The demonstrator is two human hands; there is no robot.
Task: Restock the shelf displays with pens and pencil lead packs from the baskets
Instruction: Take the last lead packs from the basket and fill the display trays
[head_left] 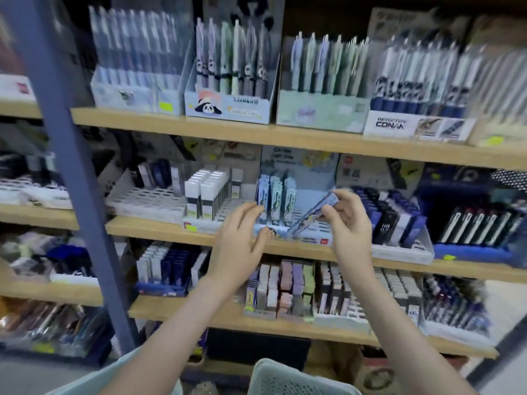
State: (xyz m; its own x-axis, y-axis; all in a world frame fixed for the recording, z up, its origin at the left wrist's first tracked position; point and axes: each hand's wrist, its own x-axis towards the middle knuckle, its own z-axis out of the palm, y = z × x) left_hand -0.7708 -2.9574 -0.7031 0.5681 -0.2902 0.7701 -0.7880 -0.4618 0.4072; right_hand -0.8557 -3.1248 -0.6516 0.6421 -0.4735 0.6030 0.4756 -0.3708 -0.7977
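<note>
A wooden shelving unit [199, 129] fills the view, with several boards stacked one above another and a blue-grey metal post [71, 166] slanting down its left side. Along the top board stand cardboard display boxes full of upright pens, among them a panda-printed box [228, 106] near the middle and a white "Detective Conan" box [413, 126] toward the right end. At the bottom edge of the view, a pale green perforated basket [296, 377] sits below the person's forearms.

On the middle board [159, 228], at its front edge, a light-blue display box [310, 195] sits between a white tray of grey-and-white lead packs [206, 192] on its left and a tray of dark blue and black lead packs [390, 218] on its right.

The left hand [239, 240] is at the front left corner of the light-blue box, grip released, fingers spread and lightly bent, fingertips just beside the upright packs. The right hand [346, 223] pinches one light-blue pencil lead pack [310, 215] by its upper end, between thumb and fingers. The pack is tilted, its lower end pointing down-left over the front of the box.

Three matching light-blue packs [275, 201] stand upright in the box's left part.
</note>
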